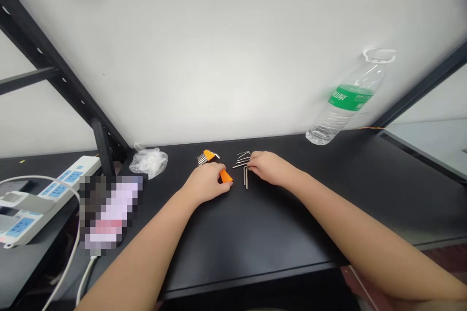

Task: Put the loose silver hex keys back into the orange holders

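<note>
My left hand (208, 182) grips an orange hex key holder (226, 176) between thumb and fingers, just above the black tabletop. Just behind that hand lies another orange holder (209, 154) with several hex keys in it. My right hand (268, 166) is closed, its thumb and forefinger pinching a metal hex key (241, 165) among several loose ones. Part of this key is covered by the fingertips. Two thicker hex keys (245, 178) point toward me just below the right fingertips, and thinner ones (243, 154) lie behind.
A crumpled clear plastic bag (149, 161) lies at the back left. A large plastic bottle (345, 99) with a green label stands against the wall at the back right. On the left are a phone (113, 216) with a cable and a white power strip (54, 199).
</note>
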A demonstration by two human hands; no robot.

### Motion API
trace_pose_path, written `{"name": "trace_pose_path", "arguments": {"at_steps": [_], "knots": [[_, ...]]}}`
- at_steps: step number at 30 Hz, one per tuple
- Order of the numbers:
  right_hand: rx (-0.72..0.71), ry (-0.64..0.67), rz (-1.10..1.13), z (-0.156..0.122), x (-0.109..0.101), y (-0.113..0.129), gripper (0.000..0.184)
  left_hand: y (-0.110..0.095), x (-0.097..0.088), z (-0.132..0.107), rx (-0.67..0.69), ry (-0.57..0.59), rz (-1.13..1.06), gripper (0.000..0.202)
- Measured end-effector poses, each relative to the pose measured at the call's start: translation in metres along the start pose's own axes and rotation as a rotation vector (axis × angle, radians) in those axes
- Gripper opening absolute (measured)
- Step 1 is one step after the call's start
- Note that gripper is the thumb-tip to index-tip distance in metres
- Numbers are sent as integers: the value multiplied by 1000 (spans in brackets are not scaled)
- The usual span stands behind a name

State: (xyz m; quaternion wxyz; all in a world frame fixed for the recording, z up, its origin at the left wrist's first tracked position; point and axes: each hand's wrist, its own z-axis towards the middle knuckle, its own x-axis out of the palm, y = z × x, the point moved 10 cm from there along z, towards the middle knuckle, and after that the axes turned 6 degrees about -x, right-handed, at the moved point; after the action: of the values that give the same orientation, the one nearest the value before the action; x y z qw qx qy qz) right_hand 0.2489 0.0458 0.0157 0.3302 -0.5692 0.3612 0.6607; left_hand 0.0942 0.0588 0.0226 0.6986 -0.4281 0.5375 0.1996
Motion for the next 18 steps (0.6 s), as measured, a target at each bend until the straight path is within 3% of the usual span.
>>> {"name": "trace_pose_path", "arguments": {"at_steps": [4,10,13,18], "knots": [[27,-35,38,-5,-3,-6,17,0,0,0,3,-4,0,26],[17,-33,10,-4,-3,-6,17,0,0,0,9,-12,-6,26],[71,-20,-50,0,-1,-5,22,0,0,0,4,-4,-13,27],[216,-5,-90,0,1,-11,13,-1,0,0,-2,14,-11,27]]}}
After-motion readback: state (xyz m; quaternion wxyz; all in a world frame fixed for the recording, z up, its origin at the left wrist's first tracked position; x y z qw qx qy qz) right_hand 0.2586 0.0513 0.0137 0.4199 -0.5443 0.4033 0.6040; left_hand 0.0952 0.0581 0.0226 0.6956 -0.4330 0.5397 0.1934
